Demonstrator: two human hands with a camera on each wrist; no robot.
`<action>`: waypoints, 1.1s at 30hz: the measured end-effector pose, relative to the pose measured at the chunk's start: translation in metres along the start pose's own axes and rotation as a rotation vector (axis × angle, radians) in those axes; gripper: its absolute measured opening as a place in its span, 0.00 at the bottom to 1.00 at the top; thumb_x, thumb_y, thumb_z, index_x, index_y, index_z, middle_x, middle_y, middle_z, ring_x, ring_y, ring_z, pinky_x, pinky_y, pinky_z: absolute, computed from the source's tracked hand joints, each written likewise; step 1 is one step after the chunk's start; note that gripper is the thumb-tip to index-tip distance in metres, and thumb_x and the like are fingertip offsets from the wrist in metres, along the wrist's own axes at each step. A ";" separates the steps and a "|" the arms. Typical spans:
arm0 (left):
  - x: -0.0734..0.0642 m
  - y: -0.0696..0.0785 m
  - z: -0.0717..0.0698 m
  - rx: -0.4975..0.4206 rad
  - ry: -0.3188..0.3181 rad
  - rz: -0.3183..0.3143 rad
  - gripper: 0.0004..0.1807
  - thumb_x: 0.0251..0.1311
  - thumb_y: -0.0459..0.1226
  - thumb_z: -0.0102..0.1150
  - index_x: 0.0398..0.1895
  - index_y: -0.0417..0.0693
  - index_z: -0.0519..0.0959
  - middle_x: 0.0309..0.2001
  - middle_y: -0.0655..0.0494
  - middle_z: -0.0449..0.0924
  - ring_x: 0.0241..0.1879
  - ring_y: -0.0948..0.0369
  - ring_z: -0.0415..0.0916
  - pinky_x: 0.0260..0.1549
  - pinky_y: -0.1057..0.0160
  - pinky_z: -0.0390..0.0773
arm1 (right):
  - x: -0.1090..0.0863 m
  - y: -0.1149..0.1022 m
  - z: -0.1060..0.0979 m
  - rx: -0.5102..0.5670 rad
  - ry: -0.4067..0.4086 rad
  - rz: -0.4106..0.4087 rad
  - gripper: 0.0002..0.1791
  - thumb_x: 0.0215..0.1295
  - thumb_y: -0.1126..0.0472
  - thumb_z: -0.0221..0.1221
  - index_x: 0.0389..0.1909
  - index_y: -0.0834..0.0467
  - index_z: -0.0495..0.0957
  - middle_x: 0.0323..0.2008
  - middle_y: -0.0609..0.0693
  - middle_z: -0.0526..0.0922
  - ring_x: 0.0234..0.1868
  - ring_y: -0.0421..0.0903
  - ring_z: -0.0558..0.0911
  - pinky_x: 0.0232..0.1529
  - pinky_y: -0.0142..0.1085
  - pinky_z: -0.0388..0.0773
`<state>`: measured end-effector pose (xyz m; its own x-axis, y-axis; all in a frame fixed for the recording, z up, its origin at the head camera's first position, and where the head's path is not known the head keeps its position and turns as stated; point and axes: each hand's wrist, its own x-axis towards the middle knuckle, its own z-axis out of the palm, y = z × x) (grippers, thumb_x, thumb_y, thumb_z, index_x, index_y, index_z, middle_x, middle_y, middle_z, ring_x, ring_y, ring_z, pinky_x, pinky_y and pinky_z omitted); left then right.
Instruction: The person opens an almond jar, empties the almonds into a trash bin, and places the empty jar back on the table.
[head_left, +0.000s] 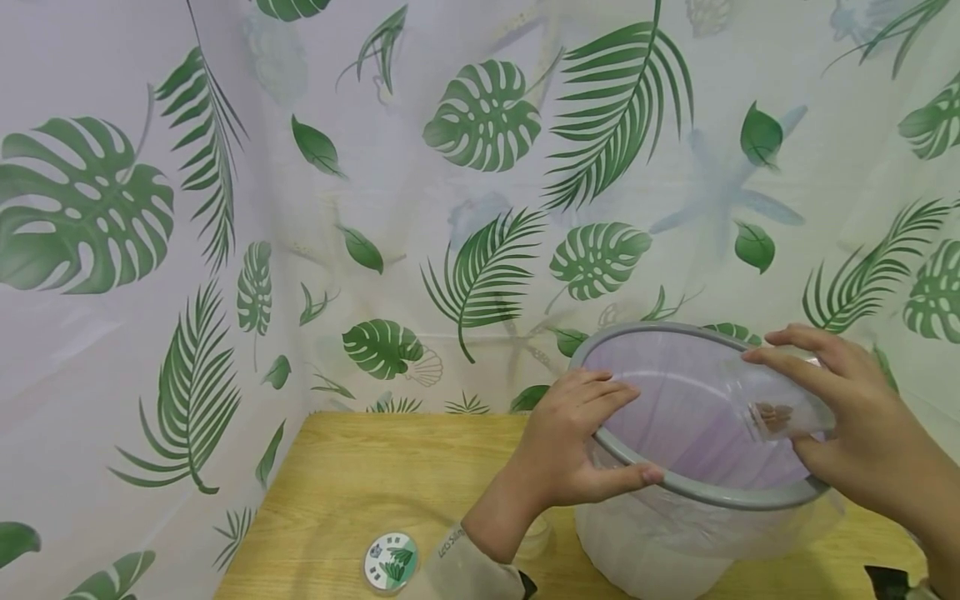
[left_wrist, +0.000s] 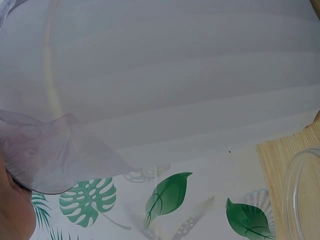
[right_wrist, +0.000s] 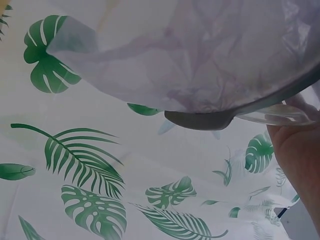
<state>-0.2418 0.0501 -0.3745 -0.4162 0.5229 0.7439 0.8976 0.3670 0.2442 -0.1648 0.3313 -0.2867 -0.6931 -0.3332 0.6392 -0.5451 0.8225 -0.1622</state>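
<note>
A whitish trash bin with a grey rim stands tilted on the table, lined with a thin translucent purple bag. At its left side my left hand grips the rim, thumb along the near edge and fingers over the opening. My right hand holds a clear plastic jar tipped sideways over the bin's mouth. Several brown pieces show in or behind the clear jar; their kind is unclear. The right wrist view catches only the jar's clear edge beside the rim.
A round lid with a green leaf label lies on the wooden table, left of my left forearm. Behind that wrist stands a clear round container, partly hidden in the head view. Leaf-printed sheeting hangs at the back and left.
</note>
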 end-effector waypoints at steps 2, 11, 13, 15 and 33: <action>0.000 0.000 0.000 0.001 0.001 0.000 0.41 0.46 0.65 0.65 0.64 0.59 0.75 0.61 0.65 0.78 0.69 0.66 0.64 0.73 0.64 0.55 | 0.000 0.000 0.000 0.001 0.001 -0.009 0.57 0.21 0.89 0.52 0.63 0.52 0.76 0.63 0.62 0.69 0.70 0.62 0.58 0.68 0.65 0.50; 0.000 0.001 0.000 -0.002 -0.006 -0.006 0.41 0.46 0.65 0.65 0.64 0.59 0.75 0.60 0.65 0.78 0.69 0.67 0.64 0.73 0.64 0.55 | -0.002 0.000 0.002 0.002 0.006 -0.013 0.57 0.18 0.91 0.50 0.61 0.53 0.78 0.62 0.60 0.70 0.72 0.60 0.58 0.70 0.68 0.47; 0.000 0.001 0.000 -0.001 -0.007 -0.007 0.41 0.46 0.65 0.65 0.64 0.59 0.75 0.60 0.65 0.78 0.69 0.67 0.64 0.73 0.64 0.55 | -0.002 0.000 0.002 0.002 0.002 -0.016 0.57 0.19 0.91 0.50 0.61 0.53 0.77 0.62 0.61 0.70 0.73 0.60 0.57 0.70 0.69 0.45; 0.001 0.001 0.000 0.001 -0.008 -0.007 0.41 0.46 0.65 0.65 0.64 0.59 0.75 0.60 0.65 0.78 0.69 0.67 0.64 0.73 0.65 0.55 | -0.002 0.000 0.002 0.002 -0.003 -0.021 0.57 0.19 0.91 0.49 0.61 0.53 0.77 0.62 0.61 0.70 0.73 0.58 0.57 0.70 0.69 0.44; 0.000 -0.001 0.001 0.007 0.006 -0.004 0.41 0.46 0.65 0.64 0.64 0.60 0.75 0.60 0.66 0.78 0.68 0.66 0.65 0.72 0.65 0.56 | -0.002 -0.001 0.004 -0.039 -0.023 -0.044 0.57 0.16 0.92 0.46 0.58 0.52 0.78 0.62 0.59 0.70 0.75 0.57 0.56 0.69 0.71 0.45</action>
<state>-0.2428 0.0504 -0.3750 -0.4191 0.5170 0.7464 0.8947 0.3747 0.2429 -0.1647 0.3293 -0.2907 -0.6796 -0.3801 0.6274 -0.5570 0.8240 -0.1041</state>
